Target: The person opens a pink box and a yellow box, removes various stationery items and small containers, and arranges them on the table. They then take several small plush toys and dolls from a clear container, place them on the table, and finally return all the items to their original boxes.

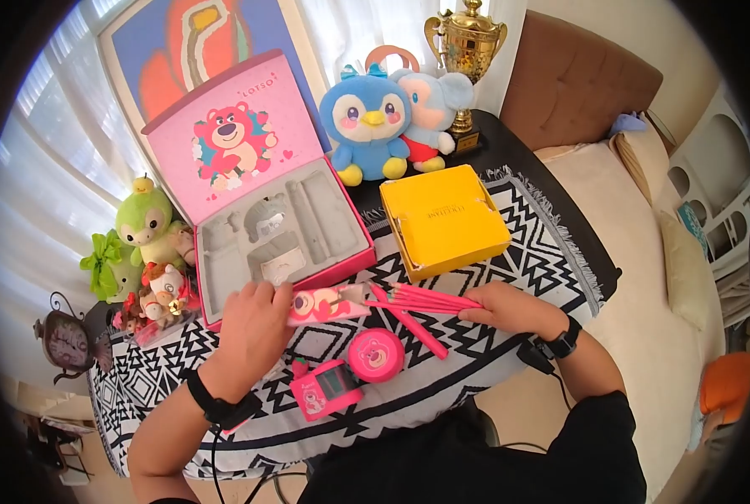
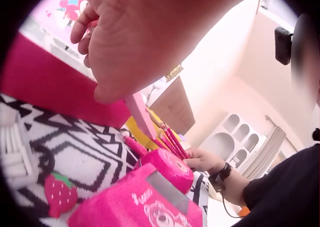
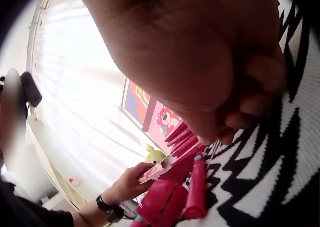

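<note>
My left hand (image 1: 253,332) grips the left end of a slim pink bear-print box (image 1: 329,306), its open end facing right. My right hand (image 1: 509,309) pinches a bundle of pink pencils (image 1: 430,301) by one end, their tips pointing left toward the box's opening. Under the pencils a thick pink pen (image 1: 421,334) lies slanting on the cloth. Nearer me are a round pink bear case (image 1: 376,355) and a pink device with a grey window (image 1: 326,391). In the right wrist view the right hand (image 3: 200,57) hides most of its own grip.
Behind the left hand stands an open pink gift box (image 1: 287,277) with a grey moulded tray. A yellow box (image 1: 446,220) sits to its right, with a blue penguin plush (image 1: 367,126) and a gold trophy (image 1: 469,50) behind. Green plush toys (image 1: 148,223) stand at the left.
</note>
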The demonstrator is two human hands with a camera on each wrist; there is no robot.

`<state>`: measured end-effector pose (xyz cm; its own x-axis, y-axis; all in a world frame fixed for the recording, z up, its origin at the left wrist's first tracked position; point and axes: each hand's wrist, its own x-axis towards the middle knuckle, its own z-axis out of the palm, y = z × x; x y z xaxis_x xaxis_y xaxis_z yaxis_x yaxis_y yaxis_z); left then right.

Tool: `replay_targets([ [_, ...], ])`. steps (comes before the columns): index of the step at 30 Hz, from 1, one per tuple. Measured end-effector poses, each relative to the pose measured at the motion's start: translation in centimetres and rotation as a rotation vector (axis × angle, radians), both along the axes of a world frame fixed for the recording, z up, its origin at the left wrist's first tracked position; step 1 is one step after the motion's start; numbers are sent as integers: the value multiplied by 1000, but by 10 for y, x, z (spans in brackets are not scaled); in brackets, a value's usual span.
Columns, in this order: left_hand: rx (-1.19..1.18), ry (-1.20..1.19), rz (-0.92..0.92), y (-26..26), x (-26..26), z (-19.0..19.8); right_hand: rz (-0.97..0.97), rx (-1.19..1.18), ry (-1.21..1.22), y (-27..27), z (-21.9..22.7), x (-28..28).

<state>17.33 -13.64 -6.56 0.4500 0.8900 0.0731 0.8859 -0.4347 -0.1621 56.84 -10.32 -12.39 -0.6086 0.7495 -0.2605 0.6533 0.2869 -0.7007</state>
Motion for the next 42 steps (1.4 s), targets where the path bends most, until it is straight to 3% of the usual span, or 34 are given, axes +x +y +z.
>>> replay_targets([
  [2,-165,-120,31,-8,-5,-19,7,102,-52,-8,-11,0],
  [4,-200,-116,38,-12,-4,-29,8,231,-172,-15,-10,-5],
  [7,-271,-115,44,-10,-6,-31,-15,416,-163,-23,-6,-10],
  [13,-346,-60,36,-6,-13,-32,-2,496,-192,-28,-6,-5],
  [19,-302,-171,-5,-8,-6,-16,-79,508,-86,-32,4,5],
  [23,-262,-354,-47,9,26,3,-434,644,106,-14,9,17],
  [25,-269,-558,-88,24,46,5,-526,709,72,8,8,24],
  [27,-282,-584,-140,44,70,1,-697,736,104,31,-4,30],
  [29,-469,-758,-35,63,96,-5,-679,634,150,48,-9,34],
  [30,-468,-757,-45,72,109,-7,-651,525,199,55,-10,36],
  [34,-570,-865,130,100,140,-24,-725,450,177,74,-14,35],
  [37,-566,-973,153,123,151,-64,-672,362,212,96,-21,44],
  [39,-513,-1234,209,130,162,-62,-651,348,241,99,-22,49],
  [42,-639,-1339,352,137,167,-56,-731,364,119,89,-16,42],
])
